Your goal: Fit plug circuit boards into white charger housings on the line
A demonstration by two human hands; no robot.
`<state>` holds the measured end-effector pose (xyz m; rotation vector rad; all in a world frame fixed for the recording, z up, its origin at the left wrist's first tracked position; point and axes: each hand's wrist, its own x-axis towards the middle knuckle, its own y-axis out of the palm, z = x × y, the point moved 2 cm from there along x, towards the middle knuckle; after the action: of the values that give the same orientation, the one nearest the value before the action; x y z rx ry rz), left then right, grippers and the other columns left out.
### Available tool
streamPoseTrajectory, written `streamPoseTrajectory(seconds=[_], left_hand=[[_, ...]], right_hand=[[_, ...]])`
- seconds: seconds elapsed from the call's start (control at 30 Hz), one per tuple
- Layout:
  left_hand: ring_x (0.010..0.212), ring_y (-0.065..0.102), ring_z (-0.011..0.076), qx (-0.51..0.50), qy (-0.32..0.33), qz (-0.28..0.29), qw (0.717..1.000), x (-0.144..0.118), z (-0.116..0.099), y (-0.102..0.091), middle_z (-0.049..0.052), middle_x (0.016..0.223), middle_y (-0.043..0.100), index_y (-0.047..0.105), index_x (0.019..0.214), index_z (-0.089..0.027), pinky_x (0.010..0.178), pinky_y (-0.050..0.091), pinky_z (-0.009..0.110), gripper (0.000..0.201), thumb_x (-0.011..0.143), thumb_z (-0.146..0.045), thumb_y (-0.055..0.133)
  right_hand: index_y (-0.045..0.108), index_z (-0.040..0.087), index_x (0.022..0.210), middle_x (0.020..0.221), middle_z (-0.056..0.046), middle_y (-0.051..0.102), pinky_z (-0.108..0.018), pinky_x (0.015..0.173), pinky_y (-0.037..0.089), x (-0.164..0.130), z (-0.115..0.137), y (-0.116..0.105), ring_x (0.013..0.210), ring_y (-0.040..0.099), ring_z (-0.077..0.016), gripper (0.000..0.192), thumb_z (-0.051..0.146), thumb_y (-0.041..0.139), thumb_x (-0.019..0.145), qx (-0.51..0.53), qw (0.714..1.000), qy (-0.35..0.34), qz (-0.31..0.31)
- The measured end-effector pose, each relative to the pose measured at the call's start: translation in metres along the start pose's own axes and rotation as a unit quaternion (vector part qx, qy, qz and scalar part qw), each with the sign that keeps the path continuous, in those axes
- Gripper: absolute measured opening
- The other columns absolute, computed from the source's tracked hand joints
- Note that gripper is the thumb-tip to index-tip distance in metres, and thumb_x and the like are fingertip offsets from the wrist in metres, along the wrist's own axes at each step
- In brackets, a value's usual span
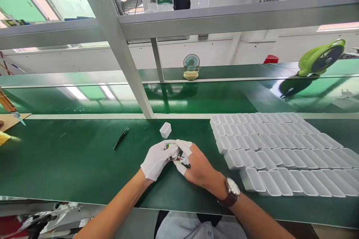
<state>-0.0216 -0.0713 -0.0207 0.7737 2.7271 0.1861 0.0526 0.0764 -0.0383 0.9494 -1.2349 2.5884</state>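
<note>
My left hand (158, 158), in a white glove, is closed around a small electronic part (176, 154) with green, black and red bits. Finger cots cover some fingertips of my right hand (193, 160), which pinches the same part from the other side. Both hands are held together above the green bench (84, 160), and the fingers hide much of the part. Just beyond them stands a small white open box (165, 130). To their left lies a black pen-like tool (121, 139).
Rows of white rectangular boxes (280, 157) fill the bench at right. A metal frame post (126, 59) rises behind the bench. A green fan (319, 58) and a small fan (191, 66) stand farther back. An orange syringe-like dispenser (8, 102) is at far left.
</note>
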Motion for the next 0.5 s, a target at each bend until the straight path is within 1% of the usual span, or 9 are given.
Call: streamPoseTrajectory(seconds=[0.1,0.13,0.2,0.23,0.3,0.33,0.37,0.4,0.5], left_hand=[[0.074,0.051,0.0152,0.035,-0.011,0.001,0.999,-0.001,-0.002,0.000,0.003,0.077,0.056,0.071,0.104,-0.012,0.069,0.045,0.029,0.045,0.082,-0.050,0.079],[0.074,0.052,0.0161,0.075,-0.002,0.009,0.997,-0.001,-0.004,-0.001,0.004,0.078,0.059,0.071,0.105,-0.012,0.071,0.047,0.030,0.047,0.083,-0.054,0.076],[0.078,0.055,0.0188,0.181,0.051,0.012,0.982,0.001,-0.015,-0.007,0.007,0.085,0.063,0.069,0.112,-0.013,0.076,0.050,0.034,0.051,0.087,-0.058,0.067],[0.081,0.057,0.0200,0.239,0.093,-0.009,0.967,0.005,-0.022,-0.013,0.008,0.091,0.065,0.068,0.117,-0.014,0.080,0.051,0.036,0.052,0.088,-0.057,0.064],[0.092,0.059,0.0217,0.341,0.172,-0.089,0.920,0.014,-0.037,-0.029,0.009,0.108,0.066,0.063,0.127,-0.017,0.090,0.051,0.039,0.053,0.085,-0.049,0.066],[0.097,0.059,0.0223,0.383,0.188,-0.127,0.895,0.021,-0.043,-0.038,0.009,0.116,0.064,0.061,0.131,-0.019,0.093,0.051,0.039,0.056,0.082,-0.046,0.069],[0.099,0.059,0.0227,0.417,0.182,-0.146,0.878,0.030,-0.046,-0.047,0.010,0.120,0.062,0.058,0.136,-0.020,0.093,0.052,0.039,0.063,0.079,-0.044,0.072],[0.097,0.060,0.0227,0.439,0.156,-0.139,0.874,0.039,-0.046,-0.055,0.010,0.120,0.061,0.053,0.143,-0.020,0.089,0.053,0.038,0.072,0.077,-0.043,0.074],[0.075,0.062,0.0197,0.438,0.053,-0.047,0.896,0.067,-0.034,-0.072,0.007,0.102,0.065,0.027,0.159,-0.017,0.071,0.055,0.034,0.107,0.071,-0.041,0.082]], right_hand=[[0.037,0.017,0.155,0.133,-0.017,0.062,-0.052,0.104,0.055,0.002,-0.001,-0.002,0.124,0.058,-0.0320,0.064,0.020,0.058,0.095,0.008,1.000,-0.006,0.008],[0.039,0.019,0.154,0.132,-0.016,0.063,-0.051,0.102,0.056,0.003,-0.002,-0.004,0.122,0.059,-0.0318,0.063,0.018,0.058,0.094,0.008,1.000,-0.003,0.013],[0.041,0.021,0.153,0.131,-0.015,0.063,-0.051,0.100,0.057,0.005,-0.002,-0.009,0.119,0.061,-0.0310,0.062,0.016,0.057,0.092,0.016,1.000,0.010,0.011],[0.042,0.021,0.152,0.131,-0.015,0.063,-0.050,0.100,0.057,0.006,-0.003,-0.012,0.119,0.061,-0.0306,0.062,0.016,0.057,0.092,0.026,0.999,0.022,0.004],[0.042,0.021,0.152,0.135,-0.015,0.061,-0.048,0.099,0.057,0.008,-0.008,-0.015,0.117,0.063,-0.0287,0.061,0.018,0.058,0.093,0.073,0.995,0.067,-0.017],[0.043,0.021,0.152,0.137,-0.014,0.059,-0.046,0.098,0.058,0.008,-0.012,-0.015,0.115,0.064,-0.0272,0.062,0.020,0.060,0.092,0.112,0.988,0.101,-0.024],[0.043,0.022,0.151,0.138,-0.014,0.058,-0.043,0.096,0.060,0.007,-0.016,-0.014,0.113,0.066,-0.0256,0.063,0.022,0.062,0.091,0.159,0.977,0.139,-0.033],[0.044,0.022,0.150,0.138,-0.013,0.058,-0.041,0.095,0.060,0.006,-0.021,-0.011,0.111,0.067,-0.0241,0.063,0.023,0.064,0.090,0.210,0.960,0.180,-0.043],[0.046,0.022,0.148,0.135,-0.012,0.062,-0.041,0.102,0.057,0.000,-0.035,-0.002,0.116,0.067,-0.0230,0.065,0.029,0.069,0.088,0.332,0.898,0.276,-0.083]])
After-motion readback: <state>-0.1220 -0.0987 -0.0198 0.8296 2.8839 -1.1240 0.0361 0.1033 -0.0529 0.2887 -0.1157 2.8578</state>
